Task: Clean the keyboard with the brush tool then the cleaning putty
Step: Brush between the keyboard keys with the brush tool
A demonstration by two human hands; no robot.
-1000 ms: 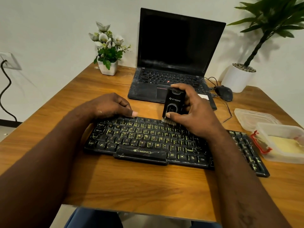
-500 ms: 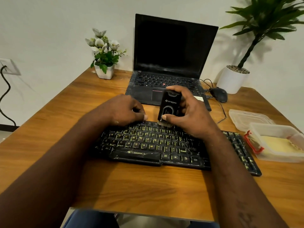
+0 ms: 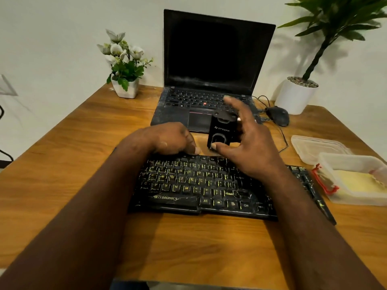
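Keyboard (image 3: 199, 185) lies across the middle of the wooden table (image 3: 62, 164) in front of you, black with yellow-green legends. "ZEBRONICS" is printed on its near edge, and "Ctrl" and "Shift" can be read at the lower right. Your left hand (image 3: 167, 139) sits at the keyboard's far edge with the fingers curled under and the thumb tip at the top row. You cannot tell whether it grips that edge.

Your right hand (image 3: 251, 147) holds the brush tool (image 3: 222, 132), a black block marked "STRIFF". The thumb pinches its lower front, the other fingers are behind it, and the forefinger is lifted above its top. The tool stands upright just past the keyboard's far edge, near the laptop (image 3: 209, 59); its bristles are hidden.

To your right a clear tub (image 3: 354, 162) with a red clasp holds the yellow putty (image 3: 356, 181), its lid (image 3: 316, 147) just behind it. A mouse (image 3: 277, 115) lies beside the laptop.
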